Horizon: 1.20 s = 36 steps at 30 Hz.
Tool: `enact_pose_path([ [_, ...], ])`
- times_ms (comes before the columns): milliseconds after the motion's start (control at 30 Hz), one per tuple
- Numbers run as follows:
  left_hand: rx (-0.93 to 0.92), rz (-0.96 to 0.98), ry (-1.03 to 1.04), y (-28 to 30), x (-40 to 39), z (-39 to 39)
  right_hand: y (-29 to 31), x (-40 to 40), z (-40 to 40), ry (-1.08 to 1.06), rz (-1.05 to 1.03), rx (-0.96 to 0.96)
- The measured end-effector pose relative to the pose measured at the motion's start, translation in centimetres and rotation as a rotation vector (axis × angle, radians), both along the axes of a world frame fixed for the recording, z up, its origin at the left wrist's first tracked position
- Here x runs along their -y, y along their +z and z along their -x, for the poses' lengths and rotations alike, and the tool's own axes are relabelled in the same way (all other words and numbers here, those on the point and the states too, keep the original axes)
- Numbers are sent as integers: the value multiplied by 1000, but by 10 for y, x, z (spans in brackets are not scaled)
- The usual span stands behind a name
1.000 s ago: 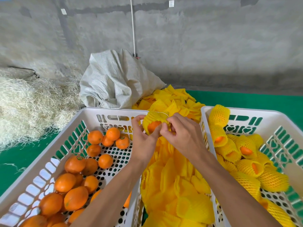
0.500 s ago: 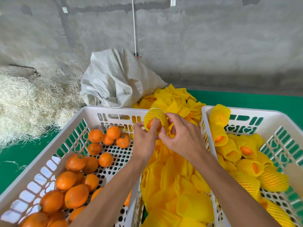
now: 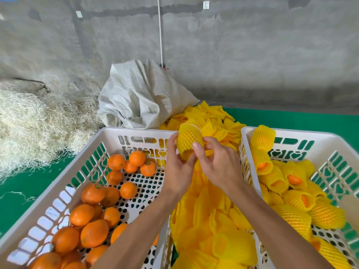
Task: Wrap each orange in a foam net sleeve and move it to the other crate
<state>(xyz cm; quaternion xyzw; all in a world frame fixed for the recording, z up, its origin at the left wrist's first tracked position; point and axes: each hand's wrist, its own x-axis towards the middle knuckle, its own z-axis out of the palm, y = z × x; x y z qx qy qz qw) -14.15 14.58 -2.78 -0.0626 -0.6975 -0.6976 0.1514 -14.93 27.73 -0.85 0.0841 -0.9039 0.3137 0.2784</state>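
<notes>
Bare concrete wall (image 3: 252,45) closes off the back, with a heap of pale straw (image 3: 29,123) to one side and a slumped woven sack (image 3: 139,98) leaning against it, all standing on green floor covering (image 3: 291,119).

Between the two crates I hold the sleeved orange (image 3: 188,139) up, above the loose pile of flat yellow foam sleeves (image 3: 209,210). Its net tube runs roughly upright, leaning a little away from me, and its open lower end hangs at my fingers. My left hand (image 3: 177,167) cups it from the left, thumb and fingers curled against the netting. My right hand (image 3: 217,162) pinches the lower right edge of the net with thumb and forefinger. Both grips are closed on that one piece. I can't see any fruit skin through the net from here, so the orange looks well covered.

I judge the wrap about finished. The move ahead goes to my right, and the right hand is the nearer one for the carry.

On my left, the left crate (image 3: 108,136) holds bare oranges (image 3: 93,226), many of them toward the near end, with perforated floor showing between the far ones. Over on my right, the right crate (image 3: 291,133) holds wrapped oranges (image 3: 295,200) piled against one another, some with an orange end peeking out.
</notes>
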Motion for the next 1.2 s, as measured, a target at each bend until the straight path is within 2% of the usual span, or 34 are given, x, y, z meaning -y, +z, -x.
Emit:
enact_pose_path([
  [100,-51,153,-185,-2,-3,-1,-2,-6,4,-107,65,149],
  [167,-73,215,-260,-4,-6,-4,-2,-13,9,-135,201,217],
  [200,-58,233,-277,-5,-9,-5,-1,-19,13,-145,244,204],
  [267,-18,321,-309,-8,-12,-7,2,-35,20,-199,201,101],
  [300,2,425,-331,-11,-12,-8,4,-45,24,-244,148,39],
  [400,61,912,-416,-26,-10,-8,5,-74,33,-426,18,-47],
  [500,296,1202,-589,-33,-8,-7,-8,-93,36,-552,-93,60],
  [567,474,1317,-710,-35,-5,-9,-18,-96,36,-579,-121,167],
  [667,577,1423,-754,-35,-5,-11,-22,-97,38,-598,-65,236],
  [733,601,1408,-747,-35,-5,-10,-21,-99,39,-618,-88,233],
  [833,555,1352,-739,-36,-7,-8,-17,-94,39,-557,-130,118],
  [933,375,1051,-550,-32,-11,-4,-15,-80,39,-344,-156,-8],
  [1067,76,534,-79,-17,-15,1,-16,-53,32,-15,-92,-80],
  [1133,-13,400,11,-14,-15,-1,-18,-38,26,82,-64,-17],
  [1200,-41,353,72,-14,-14,-2,-20,-27,22,81,-22,18],
])
